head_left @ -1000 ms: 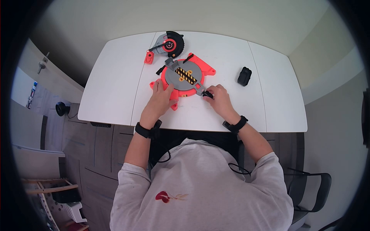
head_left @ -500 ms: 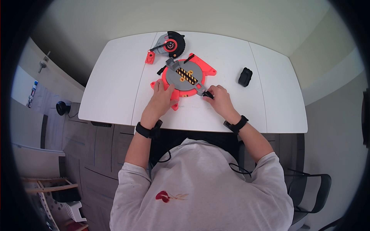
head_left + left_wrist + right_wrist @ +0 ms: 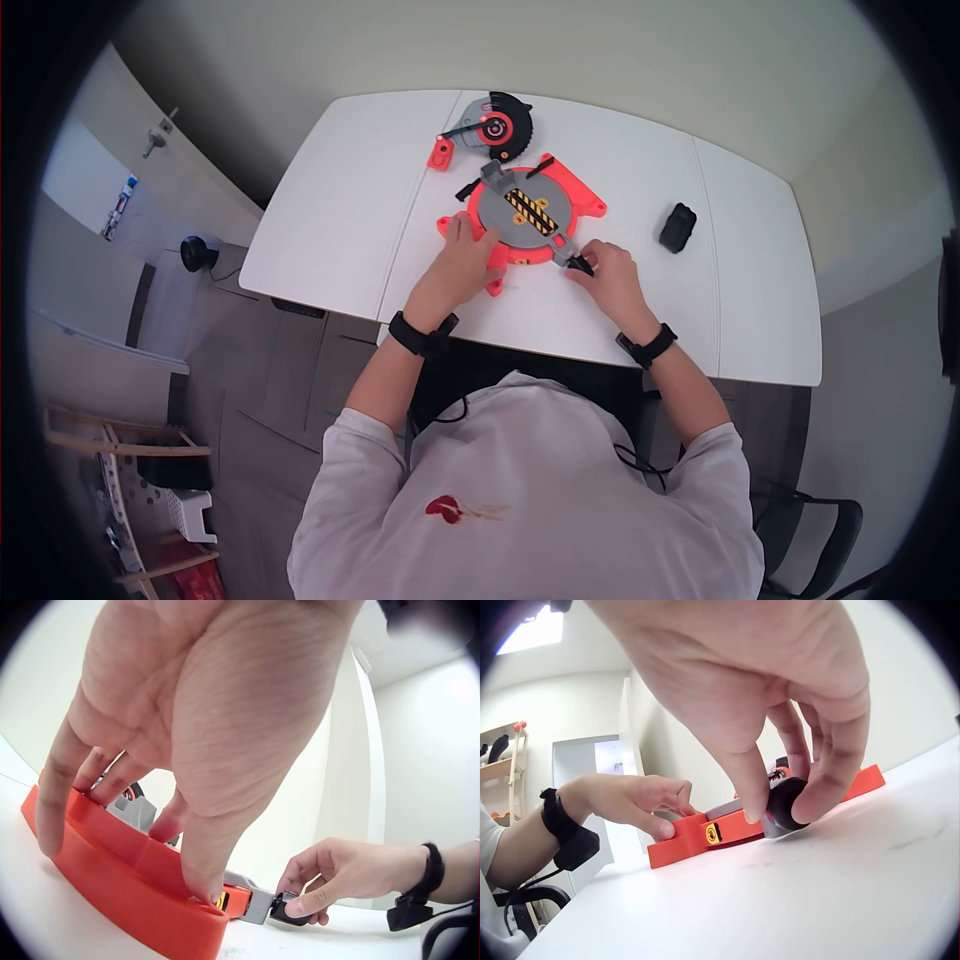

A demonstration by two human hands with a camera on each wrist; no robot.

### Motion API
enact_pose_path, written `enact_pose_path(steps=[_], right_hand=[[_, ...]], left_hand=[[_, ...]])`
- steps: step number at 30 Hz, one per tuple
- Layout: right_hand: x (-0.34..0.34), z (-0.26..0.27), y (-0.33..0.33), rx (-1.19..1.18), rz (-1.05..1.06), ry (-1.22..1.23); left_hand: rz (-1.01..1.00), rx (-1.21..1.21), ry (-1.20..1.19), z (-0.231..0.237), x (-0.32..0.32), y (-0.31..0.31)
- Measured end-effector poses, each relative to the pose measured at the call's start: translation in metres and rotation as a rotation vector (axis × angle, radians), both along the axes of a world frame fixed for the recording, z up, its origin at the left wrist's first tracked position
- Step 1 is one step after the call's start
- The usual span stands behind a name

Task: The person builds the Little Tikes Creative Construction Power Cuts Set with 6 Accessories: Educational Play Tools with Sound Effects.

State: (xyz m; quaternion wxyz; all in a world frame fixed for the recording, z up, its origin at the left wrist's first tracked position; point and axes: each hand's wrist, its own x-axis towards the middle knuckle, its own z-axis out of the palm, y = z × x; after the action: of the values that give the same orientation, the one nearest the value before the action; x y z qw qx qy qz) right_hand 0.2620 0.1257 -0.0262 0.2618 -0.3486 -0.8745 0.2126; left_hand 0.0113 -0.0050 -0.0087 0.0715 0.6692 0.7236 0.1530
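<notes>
A round grey turntable (image 3: 497, 212) with a striped yellow-and-black strip (image 3: 531, 211) sits in a red base (image 3: 578, 188) on the white table. My left hand (image 3: 458, 268) grips the base's near-left part; in the left wrist view its thumb and fingers (image 3: 54, 802) straddle the red rim (image 3: 135, 862). At the end of the turntable's grey arm, my right hand (image 3: 612, 283) pinches a black knob (image 3: 580, 265). The right wrist view shows this knob (image 3: 786, 804) between thumb and fingers, low over the tabletop.
Behind the base lies a grey, black and red saw-like part (image 3: 497, 126) with a red block (image 3: 441, 153). A small black object (image 3: 678, 228) rests at the right on the white table (image 3: 740, 300). A black chair (image 3: 840, 540) stands at the lower right.
The head view has shifted and tilted, so the table and its objects appear farther right. Both hands keep their holds on the base and knob.
</notes>
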Motion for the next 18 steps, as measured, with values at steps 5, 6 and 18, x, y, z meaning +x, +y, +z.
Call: enact_pose_path(steps=[5, 6, 18], right_hand=[[0.002, 0.0, 0.0, -0.048, -0.014, -0.02], [0.0, -0.001, 0.0, -0.049, -0.014, -0.008], [0.004, 0.003, -0.001, -0.113, 0.03, -0.005]], left_hand=[[-0.067, -0.299, -0.035, 0.054, -0.009, 0.004], [-0.086, -0.384, -0.048, 0.067, -0.015, 0.009], [0.162, 0.023, 0.18, 0.042, -0.151, 0.148]])
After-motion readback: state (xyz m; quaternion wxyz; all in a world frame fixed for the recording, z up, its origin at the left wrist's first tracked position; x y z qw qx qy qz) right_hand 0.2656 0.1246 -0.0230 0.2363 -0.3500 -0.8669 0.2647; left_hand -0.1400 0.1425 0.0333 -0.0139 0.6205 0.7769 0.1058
